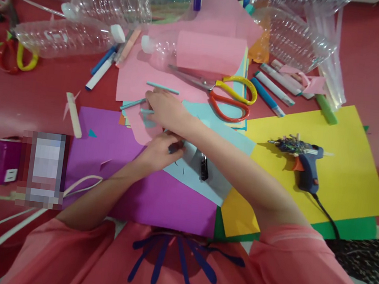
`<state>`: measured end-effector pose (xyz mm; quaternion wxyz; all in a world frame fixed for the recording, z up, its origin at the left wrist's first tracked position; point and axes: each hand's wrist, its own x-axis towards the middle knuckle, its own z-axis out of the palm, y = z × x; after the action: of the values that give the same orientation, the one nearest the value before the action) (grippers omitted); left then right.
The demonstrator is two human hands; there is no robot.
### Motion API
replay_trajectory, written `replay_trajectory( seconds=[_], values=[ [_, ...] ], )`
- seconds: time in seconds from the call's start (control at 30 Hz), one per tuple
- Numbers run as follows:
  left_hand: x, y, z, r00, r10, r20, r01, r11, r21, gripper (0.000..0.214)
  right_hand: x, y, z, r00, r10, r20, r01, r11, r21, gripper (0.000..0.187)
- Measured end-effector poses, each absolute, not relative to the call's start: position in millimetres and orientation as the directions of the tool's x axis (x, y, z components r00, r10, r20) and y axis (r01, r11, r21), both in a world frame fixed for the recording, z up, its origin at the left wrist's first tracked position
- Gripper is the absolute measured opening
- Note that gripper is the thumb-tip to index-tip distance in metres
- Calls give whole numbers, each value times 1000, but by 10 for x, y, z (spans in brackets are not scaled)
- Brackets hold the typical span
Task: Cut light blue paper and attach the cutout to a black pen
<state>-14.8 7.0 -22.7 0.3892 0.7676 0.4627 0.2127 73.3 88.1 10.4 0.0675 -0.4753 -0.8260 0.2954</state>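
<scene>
My right hand reaches across to the left, over my left wrist area. Its fingers are bent around a short light-blue rolled paper stick. Another light-blue stick lies just beyond the fingers, and one more lies to their left. My left hand is closed below it, with curled fingers over a light-blue paper sheet; what they hold is hidden. A black-handled cutter rests on that sheet. Scissors with yellow and red handles lie open beyond my right hand.
A pink-wrapped plastic bottle lies beyond the scissors, among several clear bottles. Markers lie on both sides. At right, a glue gun with a cord rests on yellow paper. Purple paper is in front.
</scene>
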Motion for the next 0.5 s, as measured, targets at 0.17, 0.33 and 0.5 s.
replay_trajectory(
  seconds=[0.17, 0.33, 0.5],
  values=[
    [-147, 69, -198, 481, 876, -28, 409, -196, 891, 24, 1057, 933, 180, -466, 883, 45, 453, 282, -846, 23],
    [-155, 54, -203, 455, 891, 11, 323, -177, 930, 27, 1682, 648, 157, -206, 965, 162, 65, 179, -982, 14],
    [-150, 14, -225, 403, 914, 58, 279, -182, 943, 31, 1990, 146, -41, -85, 996, -33, -126, -43, -991, 24]
  ],
)
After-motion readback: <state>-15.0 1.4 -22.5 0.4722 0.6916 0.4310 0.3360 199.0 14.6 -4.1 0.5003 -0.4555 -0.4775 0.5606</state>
